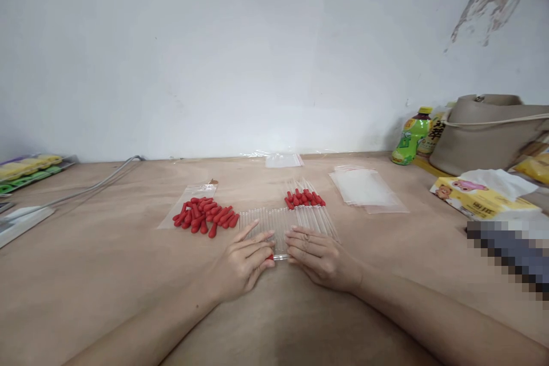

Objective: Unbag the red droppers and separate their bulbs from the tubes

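Observation:
My left hand (246,263) pinches a red rubber bulb (270,257) between thumb and fingers. My right hand (321,257) is closed around a clear glass tube (281,257) that lies crosswise between both hands, its left end at the bulb. Just beyond my fingers, many clear glass tubes (266,220) lie side by side in a row. Left of them is a pile of loose red rubber bulbs (201,214) on a clear plastic bag (169,217). Behind the row, droppers with red bulbs (304,197) lie together, their glass stems pointing away from me.
Clear plastic bags (364,186) lie stacked at right, with another small bag (283,160) by the wall. Further right are a tissue pack (476,197), a green-labelled bottle (410,137) and a beige bag (476,134). A grey cable (98,184) runs across the left side.

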The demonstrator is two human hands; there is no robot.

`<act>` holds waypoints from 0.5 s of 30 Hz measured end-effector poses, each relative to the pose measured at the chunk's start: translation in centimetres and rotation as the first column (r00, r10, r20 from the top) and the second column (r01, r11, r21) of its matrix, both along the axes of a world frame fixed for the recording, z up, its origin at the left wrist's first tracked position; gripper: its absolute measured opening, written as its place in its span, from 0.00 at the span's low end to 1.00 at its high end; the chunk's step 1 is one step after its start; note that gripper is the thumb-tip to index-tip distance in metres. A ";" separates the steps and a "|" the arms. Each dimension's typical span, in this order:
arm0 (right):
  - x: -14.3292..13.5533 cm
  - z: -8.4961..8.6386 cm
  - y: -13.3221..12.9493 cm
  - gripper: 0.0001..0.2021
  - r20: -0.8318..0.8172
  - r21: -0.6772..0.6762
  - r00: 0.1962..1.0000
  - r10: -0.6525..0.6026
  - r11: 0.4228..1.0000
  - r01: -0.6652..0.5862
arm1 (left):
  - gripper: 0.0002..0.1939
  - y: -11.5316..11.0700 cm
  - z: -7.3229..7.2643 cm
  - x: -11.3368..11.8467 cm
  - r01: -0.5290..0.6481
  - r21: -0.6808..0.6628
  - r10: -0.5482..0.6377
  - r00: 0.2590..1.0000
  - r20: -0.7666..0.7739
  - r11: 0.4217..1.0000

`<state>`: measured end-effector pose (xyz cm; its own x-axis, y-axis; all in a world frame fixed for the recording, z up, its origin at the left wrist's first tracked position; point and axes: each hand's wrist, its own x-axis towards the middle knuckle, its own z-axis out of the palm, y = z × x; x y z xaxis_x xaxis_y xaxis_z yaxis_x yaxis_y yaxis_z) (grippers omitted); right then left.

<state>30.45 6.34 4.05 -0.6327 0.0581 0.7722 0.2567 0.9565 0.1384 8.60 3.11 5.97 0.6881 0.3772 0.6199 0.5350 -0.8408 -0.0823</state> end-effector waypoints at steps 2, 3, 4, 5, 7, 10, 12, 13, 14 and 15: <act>0.1 0.1 -0.1 0.08 0.009 0.011 1.000 0.002 1.000 -0.002 | 0.05 0.0 0.0 0.0 0.007 -0.002 -0.007 1.000 -0.006 1.000; 0.2 0.1 -0.1 0.08 0.015 0.020 1.000 0.004 1.000 -0.005 | 0.05 0.0 0.0 0.0 0.011 -0.005 -0.011 1.000 -0.009 1.000; 0.2 0.1 -0.1 0.09 0.021 0.029 1.000 0.009 1.000 -0.009 | 0.05 0.1 0.0 0.0 0.015 -0.007 -0.015 1.000 -0.013 1.000; 0.3 0.1 -0.1 0.09 0.024 0.038 1.000 0.012 0.999 -0.013 | 0.05 0.1 0.0 0.0 0.018 -0.010 -0.018 1.000 -0.016 1.000; 0.5 0.1 0.0 0.10 0.026 0.055 0.999 0.019 0.998 -0.020 | 0.05 0.0 0.0 0.0 0.018 -0.020 -0.018 1.000 -0.015 1.000; 0.9 0.1 0.3 0.10 0.022 0.064 1.000 0.020 0.998 -0.021 | 0.05 -0.1 -0.2 -0.2 0.008 -0.041 -0.008 1.000 0.004 0.999; 1.3 0.1 0.8 0.10 -0.032 0.041 0.999 -0.022 0.999 0.023 | 0.05 0.0 -0.3 -0.6 -0.029 -0.038 0.031 0.999 0.033 0.999; 1.5 0.2 1.1 0.10 -0.076 0.008 0.995 -0.071 0.997 0.072 | 0.06 0.1 -0.4 -0.8 -0.064 -0.026 0.065 0.996 0.055 0.998; 1.7 0.3 1.3 0.09 -0.119 -0.033 0.983 -0.139 0.990 0.136 | 0.05 0.3 -0.4 -1.1 -0.111 -0.012 0.112 0.990 0.087 0.994; 1.7 0.4 1.6 0.08 -0.149 -0.077 0.964 -0.219 0.975 0.210 | 0.05 0.6 -0.2 -1.5 -0.173 -0.002 0.172 0.976 0.131 0.985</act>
